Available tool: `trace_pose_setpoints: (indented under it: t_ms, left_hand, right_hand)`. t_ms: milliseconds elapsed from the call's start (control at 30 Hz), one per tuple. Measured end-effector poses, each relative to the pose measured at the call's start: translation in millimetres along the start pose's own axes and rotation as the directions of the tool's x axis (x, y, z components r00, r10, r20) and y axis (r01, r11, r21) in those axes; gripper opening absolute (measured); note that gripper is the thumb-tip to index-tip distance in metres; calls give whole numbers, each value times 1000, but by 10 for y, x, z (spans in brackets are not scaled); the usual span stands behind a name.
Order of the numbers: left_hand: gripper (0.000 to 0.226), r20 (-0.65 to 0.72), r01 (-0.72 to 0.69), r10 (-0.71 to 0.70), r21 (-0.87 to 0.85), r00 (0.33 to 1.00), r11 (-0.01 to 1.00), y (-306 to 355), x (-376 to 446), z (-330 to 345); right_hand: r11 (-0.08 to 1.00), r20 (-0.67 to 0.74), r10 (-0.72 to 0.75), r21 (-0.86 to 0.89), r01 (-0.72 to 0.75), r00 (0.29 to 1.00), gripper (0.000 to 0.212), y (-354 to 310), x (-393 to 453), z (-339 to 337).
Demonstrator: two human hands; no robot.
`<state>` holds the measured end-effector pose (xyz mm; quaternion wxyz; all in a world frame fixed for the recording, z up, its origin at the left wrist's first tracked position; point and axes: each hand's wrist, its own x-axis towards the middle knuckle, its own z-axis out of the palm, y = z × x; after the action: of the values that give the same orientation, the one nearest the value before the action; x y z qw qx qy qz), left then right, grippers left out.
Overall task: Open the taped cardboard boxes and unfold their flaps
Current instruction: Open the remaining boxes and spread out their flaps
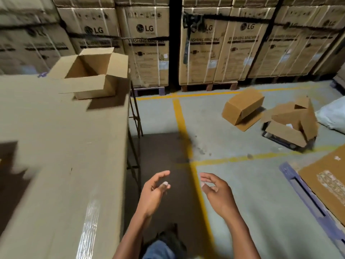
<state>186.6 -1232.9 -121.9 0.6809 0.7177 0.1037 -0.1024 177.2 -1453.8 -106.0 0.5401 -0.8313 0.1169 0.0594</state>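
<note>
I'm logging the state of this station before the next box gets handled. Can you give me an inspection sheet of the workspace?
Surface: cardboard-covered table, a tape strip near its front edge.
Job's things: open box on the table, flaps spread; tipped box and torn-open box on the floor.
Clutter: white sack, flat cardboard on a blue pallet.
Grippers: left hand and right hand both empty, fingers loosely curled.
Cables: nothing seen.
Surroundings: strapped washing machine cartons, yellow floor lines.

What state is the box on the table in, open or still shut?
Open. The box on the table stands upright with its four top flaps folded outward, and its bare inner walls show. Neither hand touches it.
</note>
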Motion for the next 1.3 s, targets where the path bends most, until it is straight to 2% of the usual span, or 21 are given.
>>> trace_pose_setpoints:
  t_ms: [300, 433, 567, 667, 767, 933, 1067, 1200, 1300]
  left_hand:
    - [42, -212, -28, 25, -7, 977, 1000, 569, 1784, -160]
    - [40, -296, -97, 141, 158, 945, 983, 988, 2601, -291]
    - [39, -325, -117, 189, 229, 927, 966, 1280, 3116, -329]
    - [39, -315, -86, 165, 250, 935, 964, 1368, 3542, -399]
    - [39, -403, -47, 128, 204, 906, 978, 1403, 4005, -519]
    - [33, -620, -40, 102, 113, 778, 993, 1716, 4610, -768]
    - [33, -779, -81, 84, 42, 621, 996, 1888, 5002, -971]
    - [34, -854, -88, 51, 6, 518, 996, 1912, 5224, -1159]
    - [34, -916, -86, 64, 32, 397, 996, 1969, 5311, -1423]
  right_hand:
    - [992, 165, -121, -20, 126, 979, 38, -542, 2194, 159]
    - [987, 192, -157, 47, 151, 969, 33, -968, 3091, 258]
    - [990, 304, -135, 68, 120, 943, 29, -1293, 3771, 523]
    - [988, 382, -154, 60, 142, 911, 33, -1476, 4370, 794]
    - [984, 446, -174, 38, 176, 878, 33, -1685, 4978, 1026]
    - [960, 551, -219, -23, 278, 805, 27, -2202, 5948, 1316]
    - [933, 637, -283, 8, 361, 717, 24, -2700, 6581, 1545]
    - [907, 662, -353, 70, 415, 661, 25, -3145, 7042, 1879]
    - [878, 698, -419, 149, 455, 581, 27, -3531, 7255, 2182]
